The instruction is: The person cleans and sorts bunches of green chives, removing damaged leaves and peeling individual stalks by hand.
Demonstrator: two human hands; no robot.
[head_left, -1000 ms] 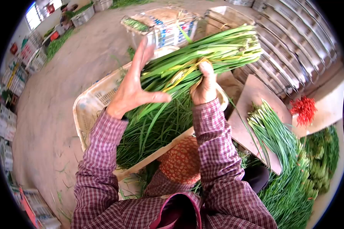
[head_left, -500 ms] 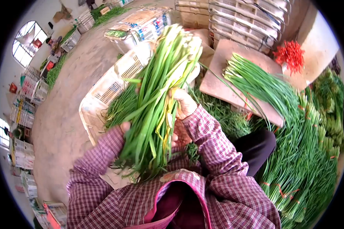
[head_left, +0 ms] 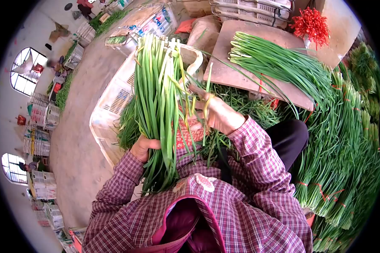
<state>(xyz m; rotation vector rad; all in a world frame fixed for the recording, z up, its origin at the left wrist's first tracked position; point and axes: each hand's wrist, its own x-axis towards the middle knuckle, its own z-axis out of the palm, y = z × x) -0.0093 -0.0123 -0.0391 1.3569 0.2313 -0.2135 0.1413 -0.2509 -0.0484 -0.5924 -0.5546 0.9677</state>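
My left hand is closed round the lower leafy part of a bunch of garlic chives. Their pale stem ends point up and away from me, and the green leaves hang down toward my lap. To the right of the bunch, my right hand has its fingers curled on a few loose yellowed leaves. Some yellow strands still run between this hand and the bunch. Beyond the left hand stands a cream plastic crate with green leaves inside.
A board at the right bears a sorted pile of chives. Red ties hang behind it. Tied bundles are heaped at my right. Stacked crates stand at the back, and loose leaves lie beside my knee.
The bunch has turned more upright and shifted left. My right hand has come away from it to the right, with yellow leaves in its fingers. My left hand now shows in front.
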